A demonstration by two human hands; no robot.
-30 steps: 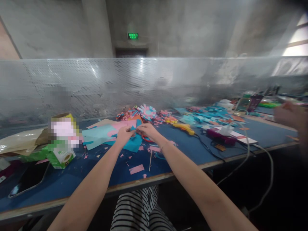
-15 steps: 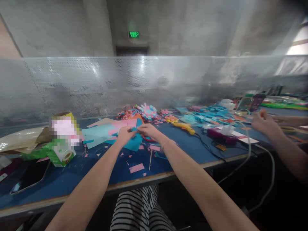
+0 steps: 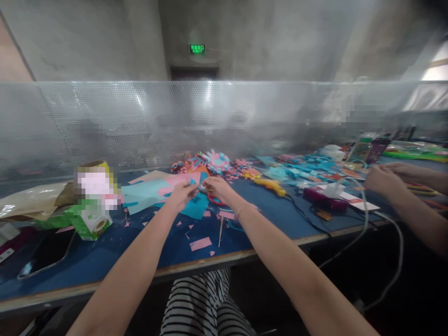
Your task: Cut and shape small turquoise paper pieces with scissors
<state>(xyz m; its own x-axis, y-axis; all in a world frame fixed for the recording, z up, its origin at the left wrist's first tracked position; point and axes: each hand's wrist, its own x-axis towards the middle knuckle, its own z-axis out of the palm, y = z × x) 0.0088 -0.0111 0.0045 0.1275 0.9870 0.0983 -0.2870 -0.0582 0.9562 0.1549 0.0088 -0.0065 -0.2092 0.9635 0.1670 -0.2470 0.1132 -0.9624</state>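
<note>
My left hand (image 3: 184,193) is closed in a pinch on a small piece of blue paper (image 3: 192,181), above the sheets on the table. Close to its right, my right hand (image 3: 219,189) has its fingers drawn together at the blue paper's edge; what exactly sits between those fingertips is too small to make out. A red curved thing (image 3: 214,201), perhaps a handle, shows partly under the right hand. Beneath the hands lie a light blue sheet (image 3: 147,195), a pink sheet (image 3: 171,181) and a darker blue sheet (image 3: 194,208).
Behind the hands sits a pink and blue paper flower (image 3: 217,161). A yellow glue gun (image 3: 271,186) lies right, its cord trailing. Left are a green box (image 3: 91,221) and a phone (image 3: 47,254). A co-worker's hands (image 3: 385,179) work at far right. A perforated screen (image 3: 147,121) stands behind.
My hands have drawn slightly apart, the right fingertips shifting right from the left ones. At far right, the co-worker's two hands have come together. The view has shifted slightly.
</note>
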